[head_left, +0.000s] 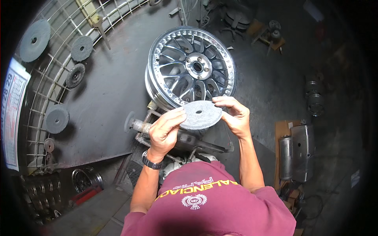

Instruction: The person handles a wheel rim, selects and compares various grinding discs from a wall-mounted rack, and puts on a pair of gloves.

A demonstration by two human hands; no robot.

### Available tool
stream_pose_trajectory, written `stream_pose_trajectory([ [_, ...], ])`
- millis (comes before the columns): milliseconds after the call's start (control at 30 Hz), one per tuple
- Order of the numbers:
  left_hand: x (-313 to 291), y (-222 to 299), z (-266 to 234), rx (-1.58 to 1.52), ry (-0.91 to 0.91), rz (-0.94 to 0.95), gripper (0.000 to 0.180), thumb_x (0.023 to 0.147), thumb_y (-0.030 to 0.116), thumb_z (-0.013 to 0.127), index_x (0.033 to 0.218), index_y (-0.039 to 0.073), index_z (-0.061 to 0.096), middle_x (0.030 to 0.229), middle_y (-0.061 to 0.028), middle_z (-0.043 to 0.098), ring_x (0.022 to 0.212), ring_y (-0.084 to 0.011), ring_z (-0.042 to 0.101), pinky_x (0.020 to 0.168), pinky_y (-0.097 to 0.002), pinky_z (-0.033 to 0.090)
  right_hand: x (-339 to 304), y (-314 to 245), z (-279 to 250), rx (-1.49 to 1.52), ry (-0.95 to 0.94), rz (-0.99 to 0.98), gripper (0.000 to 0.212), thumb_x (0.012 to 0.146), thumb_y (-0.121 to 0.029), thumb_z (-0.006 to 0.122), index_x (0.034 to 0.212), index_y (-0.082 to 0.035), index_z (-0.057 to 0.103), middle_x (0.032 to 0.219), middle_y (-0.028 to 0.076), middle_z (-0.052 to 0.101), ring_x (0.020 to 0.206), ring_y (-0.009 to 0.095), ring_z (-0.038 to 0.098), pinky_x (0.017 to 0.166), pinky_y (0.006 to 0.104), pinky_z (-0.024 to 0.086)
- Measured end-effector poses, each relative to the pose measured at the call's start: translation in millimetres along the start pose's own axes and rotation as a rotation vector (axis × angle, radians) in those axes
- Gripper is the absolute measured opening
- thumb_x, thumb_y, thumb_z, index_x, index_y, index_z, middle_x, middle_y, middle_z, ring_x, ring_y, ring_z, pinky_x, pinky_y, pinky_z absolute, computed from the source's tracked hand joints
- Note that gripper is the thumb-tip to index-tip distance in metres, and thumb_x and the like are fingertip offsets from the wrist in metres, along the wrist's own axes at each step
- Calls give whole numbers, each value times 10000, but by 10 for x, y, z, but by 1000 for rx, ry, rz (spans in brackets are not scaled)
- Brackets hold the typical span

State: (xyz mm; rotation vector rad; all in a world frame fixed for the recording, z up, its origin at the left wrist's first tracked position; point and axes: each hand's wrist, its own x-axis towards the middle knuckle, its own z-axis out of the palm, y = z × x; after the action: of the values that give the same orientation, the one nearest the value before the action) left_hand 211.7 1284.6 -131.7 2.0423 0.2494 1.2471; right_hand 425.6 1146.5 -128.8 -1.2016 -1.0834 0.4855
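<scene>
Wears a maroon shirt close beneath the camera. Pinches a grey disc with left hand and right hand, clamping it at opposite edges. Holds it between shirt and polished spoked wheel, overlapping the wheel's near rim in view.

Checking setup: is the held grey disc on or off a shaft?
Off: the grey disc shows nothing through its centre; the left hand and right hand hold its edge.
</scene>
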Motion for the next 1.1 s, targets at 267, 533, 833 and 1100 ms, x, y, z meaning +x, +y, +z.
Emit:
stream_pose_trajectory([
  [267,-206,-96,469,-482,100,-648,320,871,-56,714,1176,-33,622,1060,-114,703,930,-144,684,801,-274,575,-185,12,-172,41,194,308,214,825,59,748,1033,31,708,950,82,717,872,127,664,789,260,541],
  [533,-398,-136,931,-704,-86,-993,356,947,22,649,1288,-46,569,1171,-140,666,985,-158,684,790,-278,598,-629,411,-609,48,431,612,203,886,-111,754,1028,6,668,891,47,706,792,89,646,716,236,512],
  [833,-623,-197,826,-563,-135,-1002,297,965,33,630,1254,-30,600,1166,-107,668,983,-141,681,800,-260,577,-89,1007,-1469,-227,643,621,236,875,-166,777,942,24,654,771,63,690,611,95,592,567,236,479],
  [1100,-786,-275,590,-488,59,-1111,267,972,32,618,1229,-39,614,1135,-99,669,979,-152,683,776,-249,563,370,1375,-1740,-402,663,639,250,846,-170,798,887,35,662,722,77,687,549,95,584,509,240,486],
])
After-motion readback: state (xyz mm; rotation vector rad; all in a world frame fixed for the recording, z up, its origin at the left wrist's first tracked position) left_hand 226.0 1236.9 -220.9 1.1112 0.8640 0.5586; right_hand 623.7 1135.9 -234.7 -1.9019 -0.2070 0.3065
